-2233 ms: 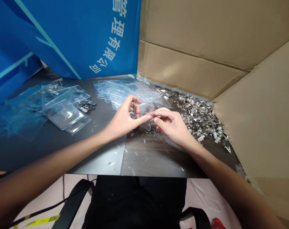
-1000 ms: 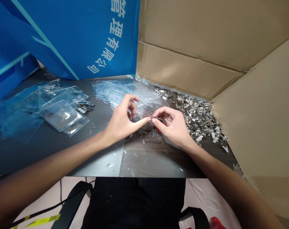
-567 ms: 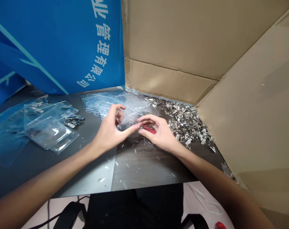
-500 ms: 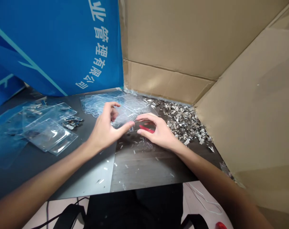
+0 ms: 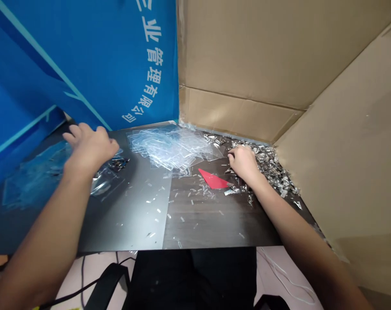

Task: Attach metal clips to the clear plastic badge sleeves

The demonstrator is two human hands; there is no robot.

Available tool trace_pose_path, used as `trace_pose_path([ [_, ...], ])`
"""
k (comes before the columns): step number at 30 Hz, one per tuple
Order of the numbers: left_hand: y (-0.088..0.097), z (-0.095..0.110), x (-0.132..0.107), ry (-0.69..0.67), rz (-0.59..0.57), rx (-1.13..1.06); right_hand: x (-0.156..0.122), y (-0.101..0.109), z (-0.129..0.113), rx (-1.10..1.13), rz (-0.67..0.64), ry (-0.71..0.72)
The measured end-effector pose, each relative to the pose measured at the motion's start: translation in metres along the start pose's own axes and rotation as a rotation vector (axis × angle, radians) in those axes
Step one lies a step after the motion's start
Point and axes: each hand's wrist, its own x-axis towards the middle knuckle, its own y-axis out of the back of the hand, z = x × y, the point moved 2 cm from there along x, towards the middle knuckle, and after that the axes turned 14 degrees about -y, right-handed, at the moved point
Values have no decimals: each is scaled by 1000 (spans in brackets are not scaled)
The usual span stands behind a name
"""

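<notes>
My left hand (image 5: 88, 148) lies palm down with its fingers stretched out on the pile of clear sleeves with clips (image 5: 106, 183) at the table's left. My right hand (image 5: 243, 161) rests knuckles up at the near edge of a heap of small metal clips (image 5: 274, 170); its fingers curl down into the heap and what they grip is hidden. Between the hands lie a fanned stack of empty clear plastic sleeves (image 5: 172, 148) and a red triangular piece (image 5: 213, 181). One loose clip (image 5: 231, 191) sits by my right wrist.
A blue banner with white characters (image 5: 101, 64) stands behind the left side. Cardboard walls (image 5: 247, 51) close off the back and the right (image 5: 353, 163). Small clear plastic slivers (image 5: 192, 193) are scattered over the dark table (image 5: 198, 228). Black straps (image 5: 108, 280) hang below its front edge.
My hands have parted from the middle. The left swung out to the left pile with the sleeve; the right moved to the clip heap, uncovering the red piece. The camera turned slightly left.
</notes>
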Motion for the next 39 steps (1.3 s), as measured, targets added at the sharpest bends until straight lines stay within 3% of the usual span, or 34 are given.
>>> trace_pose_path([
  [5,-8,-18,7,126,-311,308,5,6,6,65,129,-14],
  [8,-6,-6,6,70,-318,365,5,9,8,140,229,-31],
  [10,-10,10,4,-70,-262,345,3,11,7,179,247,-50],
  [12,-23,29,1,-311,-239,242,0,11,4,208,237,-51],
  [14,-42,46,-4,-586,-312,93,-4,12,0,226,218,-32],
  [17,-65,58,-11,-743,-440,15,-11,13,-5,239,204,7],
  [21,-75,57,-13,-758,-456,41,-18,15,-11,252,189,42],
  [29,-72,62,-9,-832,-371,100,-26,18,-19,304,147,67],
  [33,-70,67,-11,-834,-328,26,-29,19,-21,306,145,69],
  [39,-67,67,-15,-790,-452,39,-31,19,-24,284,131,93],
])
